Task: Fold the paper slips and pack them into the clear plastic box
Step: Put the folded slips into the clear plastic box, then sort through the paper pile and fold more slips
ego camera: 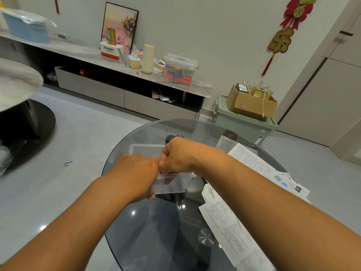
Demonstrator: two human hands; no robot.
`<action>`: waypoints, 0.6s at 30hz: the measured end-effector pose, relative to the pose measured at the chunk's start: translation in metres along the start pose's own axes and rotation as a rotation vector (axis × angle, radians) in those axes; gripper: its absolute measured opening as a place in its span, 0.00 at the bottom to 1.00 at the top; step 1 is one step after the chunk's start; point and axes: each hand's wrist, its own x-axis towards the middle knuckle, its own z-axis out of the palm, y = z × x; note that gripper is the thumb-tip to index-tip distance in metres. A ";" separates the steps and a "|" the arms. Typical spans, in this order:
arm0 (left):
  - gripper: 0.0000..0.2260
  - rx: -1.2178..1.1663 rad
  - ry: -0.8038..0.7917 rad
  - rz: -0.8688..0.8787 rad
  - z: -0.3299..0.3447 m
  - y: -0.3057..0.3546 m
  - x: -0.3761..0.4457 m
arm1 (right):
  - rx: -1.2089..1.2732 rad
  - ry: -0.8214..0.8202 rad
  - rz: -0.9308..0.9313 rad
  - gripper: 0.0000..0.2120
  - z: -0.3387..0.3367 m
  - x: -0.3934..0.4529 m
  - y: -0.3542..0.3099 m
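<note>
A: Where is the clear rectangular plastic box (172, 182) at this moment?

B: It is on the round smoked-glass table (148, 231), near the middle, and both hands are over it. The left hand (136, 173) covers its left end, with the fingers curled down around the near corner, so it grips the box.

A: And the right hand (179, 155)?

B: It is just above the box opening, touching the left hand. Its fingers are bent downward into the box. I cannot tell if they pinch something, because the hand hides them.

A: Do you see the white printed paper slips (224, 222)?

B: Yes. They lie unfolded at the right side of the table, some overlapping, and one long slip reaches to the near edge. A slip with a QR code (289, 182) is further right.

A: Anything else close to the box?

B: A clear flat plastic lid (146, 149) lies just behind the hands. A second clear plastic box (226, 143) is at the far right, partly under the slips.
</note>
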 end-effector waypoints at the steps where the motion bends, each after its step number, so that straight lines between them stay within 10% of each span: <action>1: 0.24 0.012 0.003 0.003 0.000 0.000 0.000 | 0.015 0.007 -0.003 0.09 0.000 0.001 0.002; 12: 0.24 0.060 -0.011 0.029 0.000 0.001 0.003 | 0.121 -0.119 -0.001 0.06 -0.008 0.001 0.004; 18: 0.19 0.033 0.082 -0.018 0.001 -0.005 0.008 | 0.016 0.122 -0.094 0.08 -0.003 -0.003 0.007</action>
